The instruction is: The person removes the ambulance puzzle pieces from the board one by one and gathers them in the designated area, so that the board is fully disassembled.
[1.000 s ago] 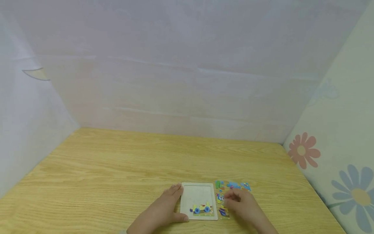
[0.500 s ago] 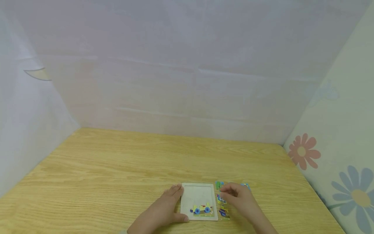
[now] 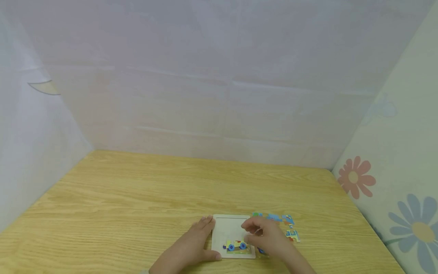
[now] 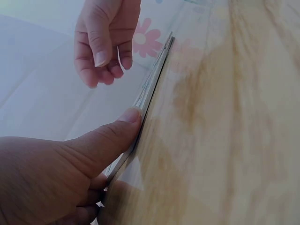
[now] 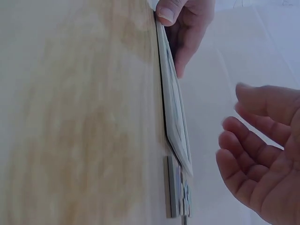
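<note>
A pale square puzzle tray (image 3: 230, 228) lies near the table's front edge. Joined pieces (image 3: 237, 246) picturing a yellow vehicle with blue wheels fill its lower right part. My left hand (image 3: 193, 243) holds the tray at its left side, thumb on the near corner and fingers along the left edge. My right hand (image 3: 268, 236) hovers above the tray's right edge, fingers loosely curled; the right wrist view shows a gap between the fingertips (image 5: 241, 89) and the tray, with no piece visible in the hand. Loose puzzle pieces (image 3: 274, 217) lie right of the tray, partly hidden by this hand.
The wooden table (image 3: 154, 190) extends behind and to the left of the tray. A pale cloth wall (image 3: 219, 95) stands at the back, and a flower-printed panel (image 3: 393, 171) rises on the right.
My right hand has moved left from the loose pieces to over the tray's right edge, uncovering pieces at the far right. My left hand has stayed on the tray.
</note>
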`<state>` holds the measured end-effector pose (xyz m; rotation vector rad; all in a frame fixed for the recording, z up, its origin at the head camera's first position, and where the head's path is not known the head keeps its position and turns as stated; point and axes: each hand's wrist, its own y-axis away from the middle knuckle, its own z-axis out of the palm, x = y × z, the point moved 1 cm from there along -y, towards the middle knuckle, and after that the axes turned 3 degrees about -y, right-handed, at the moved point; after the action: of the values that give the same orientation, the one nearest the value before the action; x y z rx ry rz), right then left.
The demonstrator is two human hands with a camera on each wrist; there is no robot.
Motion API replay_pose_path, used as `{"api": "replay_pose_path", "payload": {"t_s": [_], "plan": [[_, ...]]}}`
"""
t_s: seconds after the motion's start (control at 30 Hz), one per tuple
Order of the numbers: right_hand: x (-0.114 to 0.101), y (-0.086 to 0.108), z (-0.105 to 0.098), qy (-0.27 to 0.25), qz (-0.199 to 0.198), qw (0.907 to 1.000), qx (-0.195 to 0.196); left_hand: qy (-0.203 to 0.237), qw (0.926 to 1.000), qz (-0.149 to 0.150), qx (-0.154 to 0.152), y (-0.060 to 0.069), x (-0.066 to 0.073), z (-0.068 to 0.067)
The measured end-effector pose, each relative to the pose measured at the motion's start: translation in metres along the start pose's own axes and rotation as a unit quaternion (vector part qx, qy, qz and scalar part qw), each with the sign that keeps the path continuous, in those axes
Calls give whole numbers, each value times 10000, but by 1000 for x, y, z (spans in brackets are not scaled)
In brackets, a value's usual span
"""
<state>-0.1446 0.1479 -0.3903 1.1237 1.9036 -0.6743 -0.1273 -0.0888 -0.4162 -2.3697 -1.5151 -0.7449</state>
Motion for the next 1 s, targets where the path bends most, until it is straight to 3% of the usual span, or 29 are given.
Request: {"api": "replay_pose_path", "payload": {"t_s": [0.43, 0.67, 1.0], "plan": [[-3, -6, 14, 674, -815, 9909, -829, -83, 10000, 20, 31, 1, 0, -1], [-3, -10, 19, 934, -827, 9858, -1120, 18, 10000, -5, -54, 1, 0, -1], [-4, -15, 25, 1839, -1155, 9674, -1303, -30, 10000, 55, -48, 0, 0, -1]]}}
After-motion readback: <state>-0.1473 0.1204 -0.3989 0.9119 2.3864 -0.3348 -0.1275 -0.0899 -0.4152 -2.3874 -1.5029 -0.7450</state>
